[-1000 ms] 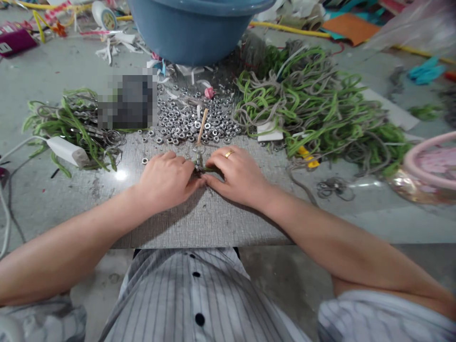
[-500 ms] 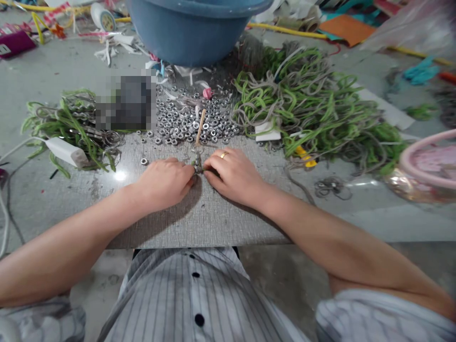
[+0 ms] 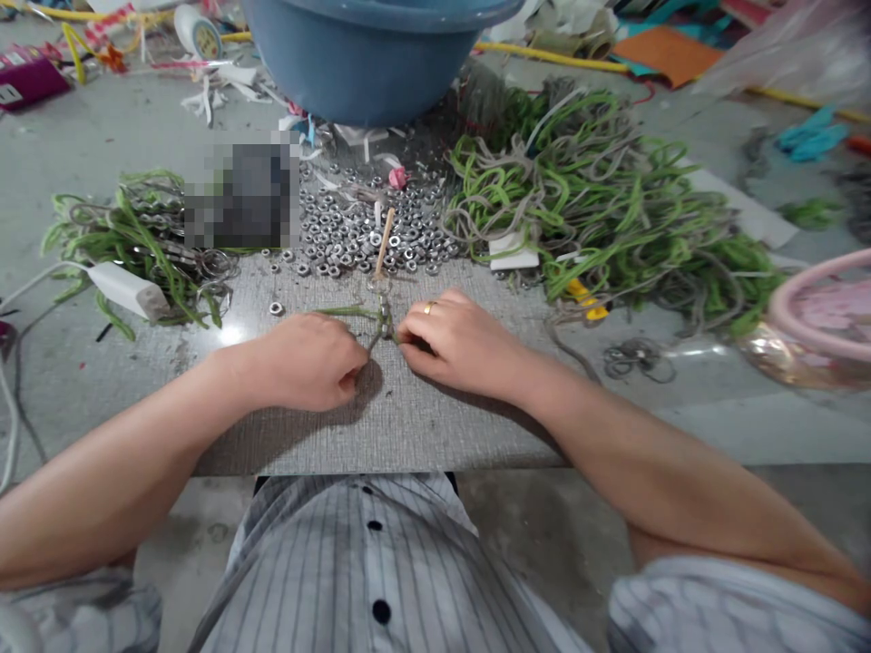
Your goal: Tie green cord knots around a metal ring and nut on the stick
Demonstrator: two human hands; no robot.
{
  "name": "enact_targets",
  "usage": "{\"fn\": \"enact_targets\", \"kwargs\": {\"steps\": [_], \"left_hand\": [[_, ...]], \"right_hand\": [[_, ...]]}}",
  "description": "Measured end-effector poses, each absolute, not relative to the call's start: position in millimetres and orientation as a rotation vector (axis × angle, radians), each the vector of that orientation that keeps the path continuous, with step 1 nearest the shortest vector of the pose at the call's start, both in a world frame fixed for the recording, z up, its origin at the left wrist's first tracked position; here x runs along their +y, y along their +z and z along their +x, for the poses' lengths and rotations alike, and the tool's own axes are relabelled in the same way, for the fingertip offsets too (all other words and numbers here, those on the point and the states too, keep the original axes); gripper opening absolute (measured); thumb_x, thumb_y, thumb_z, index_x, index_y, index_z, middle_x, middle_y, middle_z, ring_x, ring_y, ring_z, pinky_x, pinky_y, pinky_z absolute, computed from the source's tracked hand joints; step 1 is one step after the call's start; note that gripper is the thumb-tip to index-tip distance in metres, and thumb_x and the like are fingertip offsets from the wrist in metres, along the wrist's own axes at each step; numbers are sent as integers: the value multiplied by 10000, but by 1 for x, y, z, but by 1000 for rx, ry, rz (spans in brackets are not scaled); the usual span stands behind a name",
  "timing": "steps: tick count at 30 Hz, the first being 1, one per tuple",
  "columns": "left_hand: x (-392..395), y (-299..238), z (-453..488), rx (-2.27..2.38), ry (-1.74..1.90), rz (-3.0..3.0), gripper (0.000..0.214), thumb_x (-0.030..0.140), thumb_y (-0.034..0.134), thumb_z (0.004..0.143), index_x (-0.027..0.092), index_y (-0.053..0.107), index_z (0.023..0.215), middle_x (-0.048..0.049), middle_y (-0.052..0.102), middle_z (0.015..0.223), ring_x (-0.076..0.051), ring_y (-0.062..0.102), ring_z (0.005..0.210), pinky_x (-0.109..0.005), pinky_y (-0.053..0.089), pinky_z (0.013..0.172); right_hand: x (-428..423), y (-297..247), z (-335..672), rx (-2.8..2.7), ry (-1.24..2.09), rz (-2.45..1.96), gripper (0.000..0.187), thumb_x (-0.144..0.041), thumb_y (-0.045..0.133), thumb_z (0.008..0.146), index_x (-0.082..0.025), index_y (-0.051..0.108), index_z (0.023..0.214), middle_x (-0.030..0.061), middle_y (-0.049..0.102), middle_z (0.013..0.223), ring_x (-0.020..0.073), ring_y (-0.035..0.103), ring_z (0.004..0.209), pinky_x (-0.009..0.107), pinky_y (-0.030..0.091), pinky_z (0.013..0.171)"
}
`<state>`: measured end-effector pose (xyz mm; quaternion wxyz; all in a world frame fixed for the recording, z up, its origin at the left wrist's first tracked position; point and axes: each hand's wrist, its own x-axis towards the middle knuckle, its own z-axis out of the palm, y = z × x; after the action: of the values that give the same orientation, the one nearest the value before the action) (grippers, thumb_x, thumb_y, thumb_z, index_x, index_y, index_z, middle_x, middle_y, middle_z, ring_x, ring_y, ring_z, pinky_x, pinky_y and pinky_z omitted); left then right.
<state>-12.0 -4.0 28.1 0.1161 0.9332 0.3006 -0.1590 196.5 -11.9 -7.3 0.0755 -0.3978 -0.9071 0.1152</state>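
Between my hands lies a short green and grey cord (image 3: 350, 311) knotted around a small metal piece, with a ring at its far end. My left hand (image 3: 309, 361) is closed on a grey strand of that cord, just left of the knot. Against the right side of the knot, my right hand (image 3: 459, 343) pinches the cord with thumb and forefinger; the fingertips partly hide the grip. A thin wooden stick (image 3: 385, 241) lies just beyond, by the ring. Many loose metal nuts (image 3: 333, 249) are heaped behind it, and a single nut (image 3: 276, 309) sits near my left hand.
A blue basin (image 3: 367, 68) stands behind the nuts. To the right is a big tangle of green and grey cords (image 3: 612, 209); a smaller cord bundle (image 3: 122, 227) and a white charger (image 3: 129, 290) lie left. A pink-rimmed container (image 3: 782, 304) is at the right edge.
My left hand has drawn slightly left and toward me, away from the knot. My right hand has shifted slightly right. More of the green and grey cord now shows between them.
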Motion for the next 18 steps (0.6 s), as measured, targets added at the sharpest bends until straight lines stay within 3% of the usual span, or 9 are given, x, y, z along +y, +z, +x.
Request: {"fn": "enact_targets", "kwargs": {"steps": [6, 9, 13, 18], "left_hand": [[-6, 32, -13, 919, -391, 2698, 173, 213, 485, 819, 183, 602, 695, -48, 650, 718, -188, 605, 689, -298, 442, 663], [-8, 28, -11, 1131, -84, 2668, 210, 230, 436, 903, 152, 628, 936, -95, 665, 974, -186, 635, 776, -291, 474, 675], [-6, 16, -5, 1304, 189, 2583, 372, 183, 438, 904, 144, 519, 1265, -139, 581, 1252, -210, 664, 937, -309, 523, 748], [-5, 7, 2, 1400, 44, 2536, 362, 188, 435, 919, 139, 524, 1267, -141, 637, 1170, -235, 696, 893, -333, 542, 742]], "right_hand": [[-11, -7, 197, -2687, 416, -1190, 138, -187, 476, 872, -185, 570, 771, 43, 616, 773, 170, 525, 712, 312, 323, 735], [-11, -6, 196, -2683, 426, -1228, 151, -202, 471, 881, -185, 579, 776, 43, 613, 760, 172, 526, 695, 312, 340, 726], [-12, -6, 196, -2654, 435, -1293, 155, -208, 471, 882, -172, 605, 812, 67, 640, 798, 189, 553, 714, 321, 369, 727], [-13, -8, 198, -2544, 445, -1355, 139, -192, 470, 874, -173, 606, 857, 72, 653, 830, 191, 579, 741, 304, 376, 687]]}}
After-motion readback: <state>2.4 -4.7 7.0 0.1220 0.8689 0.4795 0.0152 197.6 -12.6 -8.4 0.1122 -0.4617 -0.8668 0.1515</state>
